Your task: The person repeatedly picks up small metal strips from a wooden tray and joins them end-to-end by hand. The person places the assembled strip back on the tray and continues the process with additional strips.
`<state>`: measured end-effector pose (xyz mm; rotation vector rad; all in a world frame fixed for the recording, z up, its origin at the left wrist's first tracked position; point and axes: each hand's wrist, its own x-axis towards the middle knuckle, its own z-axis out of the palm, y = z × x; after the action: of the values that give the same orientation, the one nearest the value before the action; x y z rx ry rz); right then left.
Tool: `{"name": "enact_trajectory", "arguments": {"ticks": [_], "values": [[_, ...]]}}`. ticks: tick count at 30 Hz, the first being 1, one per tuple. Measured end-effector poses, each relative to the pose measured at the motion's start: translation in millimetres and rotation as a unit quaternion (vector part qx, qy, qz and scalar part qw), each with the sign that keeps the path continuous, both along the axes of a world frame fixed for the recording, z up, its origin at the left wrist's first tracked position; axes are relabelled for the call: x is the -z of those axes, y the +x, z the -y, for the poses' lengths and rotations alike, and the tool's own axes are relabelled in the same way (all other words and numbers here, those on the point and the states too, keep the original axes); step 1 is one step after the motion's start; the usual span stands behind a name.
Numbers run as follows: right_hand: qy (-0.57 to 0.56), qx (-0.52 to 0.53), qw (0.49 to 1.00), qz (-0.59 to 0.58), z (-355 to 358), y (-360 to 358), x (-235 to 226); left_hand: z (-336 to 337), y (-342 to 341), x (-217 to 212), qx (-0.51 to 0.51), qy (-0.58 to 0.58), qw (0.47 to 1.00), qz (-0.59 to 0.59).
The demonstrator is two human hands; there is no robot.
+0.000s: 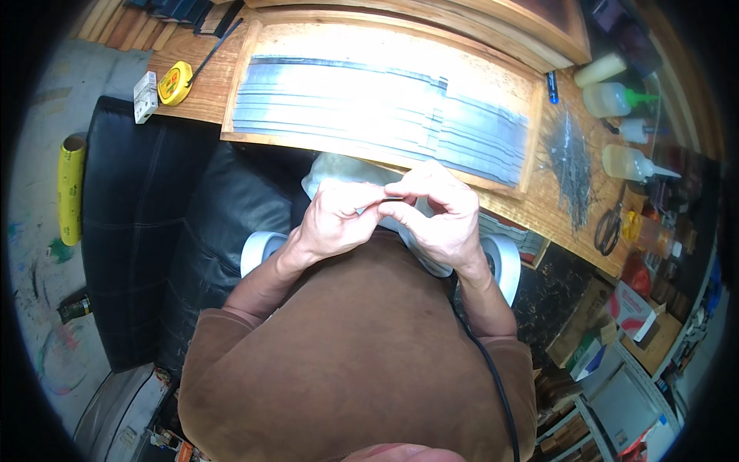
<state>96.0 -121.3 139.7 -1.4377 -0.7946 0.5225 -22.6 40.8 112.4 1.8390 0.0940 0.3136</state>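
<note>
My left hand [335, 219] and my right hand [439, 212] meet in front of my chest, fingertips pinched together on a small thin strip of tape [391, 199] stretched between them. Under my hands lie a white tape roll [500, 258] and pale cloth [339, 169]. Just beyond them, a shallow wooden tray [246, 85] rests on the workbench, its floor covered with overlapping grey tape strips [369, 100].
A yellow tape measure [175, 82] and a small white box [145, 96] sit on the bench at left. A pile of thin metal pins [570, 154], scissors [608, 227] and glue bottles [616, 100] lie at right. A black leather seat [146, 215] and a yellow roll [71, 185] are at my left.
</note>
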Motion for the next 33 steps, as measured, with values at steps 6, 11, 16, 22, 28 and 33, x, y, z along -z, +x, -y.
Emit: {"name": "enact_trajectory", "arguments": {"ticks": [6, 11, 16, 22, 28, 33], "values": [[-0.008, -0.036, 0.999, -0.003, -2.4, 5.9, -0.9, -2.9, -5.8, -8.0, 0.015, -0.011, 0.998, -0.052], [-0.009, -0.042, 0.999, 0.012, -1.5, 6.4, 0.0, 4.0, -2.4, -6.3, -0.013, -0.033, 0.999, -0.013], [0.005, -0.030, 0.999, 0.017, -0.9, 4.8, 0.8, 1.5, -0.8, -12.5, 0.004, -0.033, 0.999, -0.024], [0.007, -0.002, 1.000, 0.006, 1.4, -0.5, 2.8, -1.5, -2.2, -5.3, 0.025, -0.031, 0.999, -0.029], [0.008, 0.024, 0.999, 0.035, 5.0, -5.1, 2.4, -3.4, 1.9, -11.0, 0.043, -0.025, 0.998, -0.025], [0.017, 0.037, 0.998, 0.047, 4.0, -7.5, -2.3, -2.2, 0.0, -8.4, 0.042, -0.021, 0.999, -0.008]]}}
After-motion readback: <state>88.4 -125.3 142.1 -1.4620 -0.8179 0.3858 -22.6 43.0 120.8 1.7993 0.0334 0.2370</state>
